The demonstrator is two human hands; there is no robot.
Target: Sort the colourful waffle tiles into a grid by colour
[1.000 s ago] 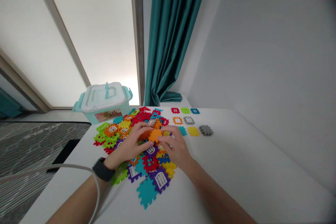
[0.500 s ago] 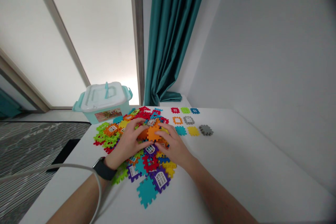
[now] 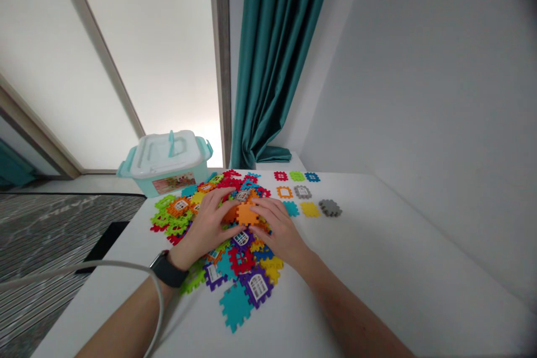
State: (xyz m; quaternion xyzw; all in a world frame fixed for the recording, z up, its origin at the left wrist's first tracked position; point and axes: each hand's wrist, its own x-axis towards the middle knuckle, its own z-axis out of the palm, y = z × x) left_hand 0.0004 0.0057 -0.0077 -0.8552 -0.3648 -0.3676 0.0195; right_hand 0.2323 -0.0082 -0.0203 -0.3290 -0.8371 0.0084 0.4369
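Observation:
Over the middle of a heap of colourful interlocking plastic tiles, both hands meet. My right hand pinches a plain orange tile with toothed edges, fingers on its far side and thumb on the near side. My left hand, with a dark watch on the wrist, curls around darker orange tiles just left of that tile; its fingers partly hide them. Just below the thumbs lies a purple window tile. Nearer me are a red tile, another purple window tile and a turquoise tile.
Sorted tiles stand in rows right of the heap, among them a yellow tile and a grey stack. A lidded turquoise box is at the back left. A white cable crosses my left forearm. The white table meets the wall at right.
My right hand has turned the orange tile slightly, so it sits squarer beside the darker orange ones. My left hand has hardly moved.

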